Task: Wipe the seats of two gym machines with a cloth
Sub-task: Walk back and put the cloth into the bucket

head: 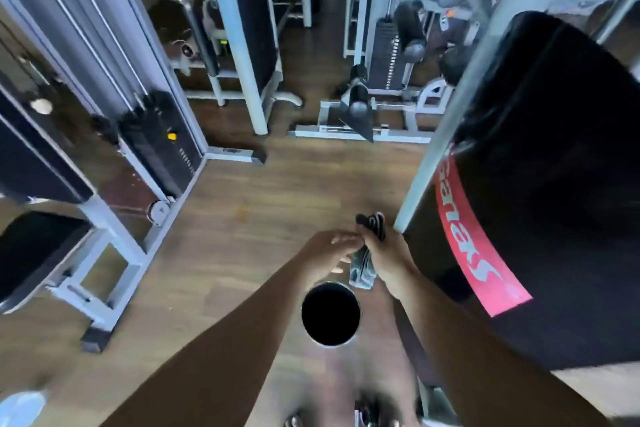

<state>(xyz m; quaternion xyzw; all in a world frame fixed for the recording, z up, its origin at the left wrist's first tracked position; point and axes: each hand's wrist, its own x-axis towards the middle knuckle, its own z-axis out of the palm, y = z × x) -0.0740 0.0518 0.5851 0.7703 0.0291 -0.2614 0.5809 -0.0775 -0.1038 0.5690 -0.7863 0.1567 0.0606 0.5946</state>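
Observation:
My right hand (388, 253) is closed around a grey and dark striped cloth (363, 263), which sticks out above and below the fist. My left hand (329, 253) sits just to its left with fingers spread, touching the cloth's side. Both hands hover over the wooden floor in the middle of the view. A black padded seat (31, 246) of a white-framed machine lies at the far left. A large black pad with a pink printed band (540, 184) stands close on the right.
White-framed weight machines with black stacks (162, 146) line the left and back. A grey upright post (440, 135) rises beside the right pad. A low footrest frame (356, 114) stands ahead. A dark round object (330, 314) hangs below my hands. Wooden floor (242, 204) spreads between.

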